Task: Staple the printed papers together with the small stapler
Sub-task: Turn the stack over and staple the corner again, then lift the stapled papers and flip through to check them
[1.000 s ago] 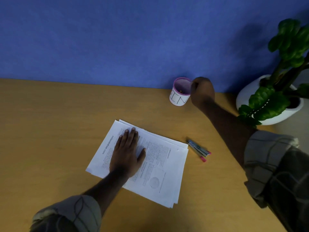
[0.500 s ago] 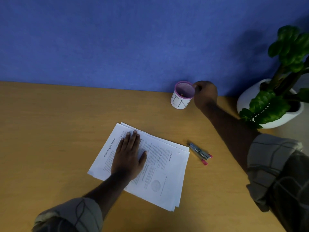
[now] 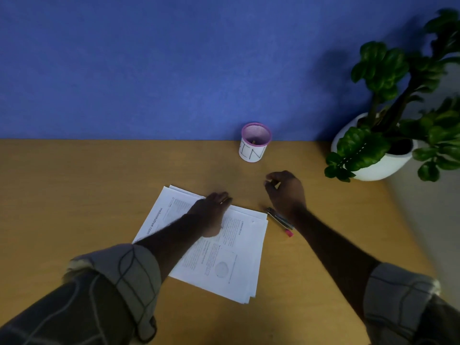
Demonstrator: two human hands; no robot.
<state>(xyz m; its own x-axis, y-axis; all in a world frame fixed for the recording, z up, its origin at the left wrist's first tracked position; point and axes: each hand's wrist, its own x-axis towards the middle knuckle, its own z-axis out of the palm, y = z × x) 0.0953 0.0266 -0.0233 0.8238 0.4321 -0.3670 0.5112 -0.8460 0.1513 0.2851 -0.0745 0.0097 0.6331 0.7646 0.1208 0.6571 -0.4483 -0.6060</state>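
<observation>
Head view: my right hand [image 3: 286,192] has left the pink cup [image 3: 255,143], fingers pinched, possibly on staples; I can't tell. Left hand [image 3: 211,212] rests flat on the papers [image 3: 239,265]. Stapler [image 3: 278,219] lies unloaded beside them on the surface [image 3: 74,183].

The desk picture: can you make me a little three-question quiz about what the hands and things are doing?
1. True or false: the stapler is held in the right hand.
2. Which hand rests on the papers? A left hand, B right hand, C neither.
3. Fill in: the pink-rimmed cup stands at the desk's back edge, against the blue ____.

Key: 1 false, it lies on the desk beside the papers. 2 A. 3 wall.
</observation>
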